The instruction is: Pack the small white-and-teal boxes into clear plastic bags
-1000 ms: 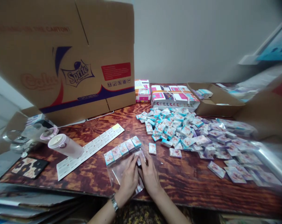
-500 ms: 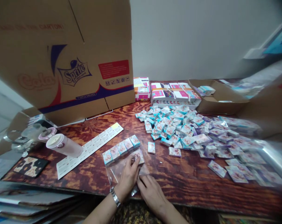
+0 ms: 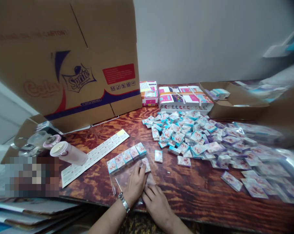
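Note:
A clear plastic bag (image 3: 121, 182) lies flat near the table's front edge. Inside its far end, several small printed boxes (image 3: 124, 157) stand side by side in a row. My left hand (image 3: 136, 182), with a metal-band watch (image 3: 124, 202) on the wrist, reaches over the bag, its fingers closed on another small box (image 3: 146, 164) just below the row's right end. Close beside it, my right hand (image 3: 156, 201) has its fingers bent on the bag's near right edge. The fingertips of this hand are partly hidden.
A heap of small boxes (image 3: 183, 133) spreads across the right side, with purple-edged ones in front. Behind stand wrapped packs (image 3: 183, 97) and an open carton (image 3: 234, 112). At left are a tall cardboard box (image 3: 88, 107), a pink tumbler (image 3: 72, 155) and a printed paper strip (image 3: 95, 154).
My left fingers have slid slightly forward over the small box and lie straighter. My right hand has shifted a little down and left. The camera view has turned slightly.

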A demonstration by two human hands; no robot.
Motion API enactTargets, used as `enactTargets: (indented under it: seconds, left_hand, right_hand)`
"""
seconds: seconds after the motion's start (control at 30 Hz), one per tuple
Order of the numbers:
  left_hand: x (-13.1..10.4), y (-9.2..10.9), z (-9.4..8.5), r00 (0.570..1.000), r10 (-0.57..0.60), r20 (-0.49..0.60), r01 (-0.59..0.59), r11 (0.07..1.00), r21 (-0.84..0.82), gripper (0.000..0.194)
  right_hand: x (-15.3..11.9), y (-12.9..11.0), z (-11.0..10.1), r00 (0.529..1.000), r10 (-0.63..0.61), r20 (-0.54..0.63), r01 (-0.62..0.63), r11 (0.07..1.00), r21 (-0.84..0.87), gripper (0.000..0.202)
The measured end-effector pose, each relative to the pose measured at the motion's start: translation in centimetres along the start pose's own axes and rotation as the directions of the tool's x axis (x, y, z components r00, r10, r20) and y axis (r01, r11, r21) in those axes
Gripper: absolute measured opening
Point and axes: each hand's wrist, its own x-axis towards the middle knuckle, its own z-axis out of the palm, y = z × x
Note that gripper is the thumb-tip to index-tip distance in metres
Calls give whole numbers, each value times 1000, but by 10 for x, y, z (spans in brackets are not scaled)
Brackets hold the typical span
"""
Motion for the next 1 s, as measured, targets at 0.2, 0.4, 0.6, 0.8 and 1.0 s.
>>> enactTargets:
  seconds: [0.2,0.4,0.6,0.8,1.0]
  left_hand:
    - [26,6,10,992,-86,-96,86,996,2,32]
    - [14,0,17,987,-104,-121,101,994,-31,48]
    - [10,-5,21,996,-71,-53,72,997,12,62]
    - [11,-11,24,998,-56,-41,57,998,37,62]
    - [14,-16,27,995,-65,-81,61,997,-52,52]
  right_hand:
    - [-2,3,0,1000,-5,-28,6,999,46,24]
    - [-3,3,0,999,-2,-34,4,998,57,22]
    - [-4,5,3,1000,-11,7,11,999,36,22]
    - [-3,3,-1,999,-12,43,10,999,40,26]
    - [-4,4,-3,996,-33,85,33,999,0,30]
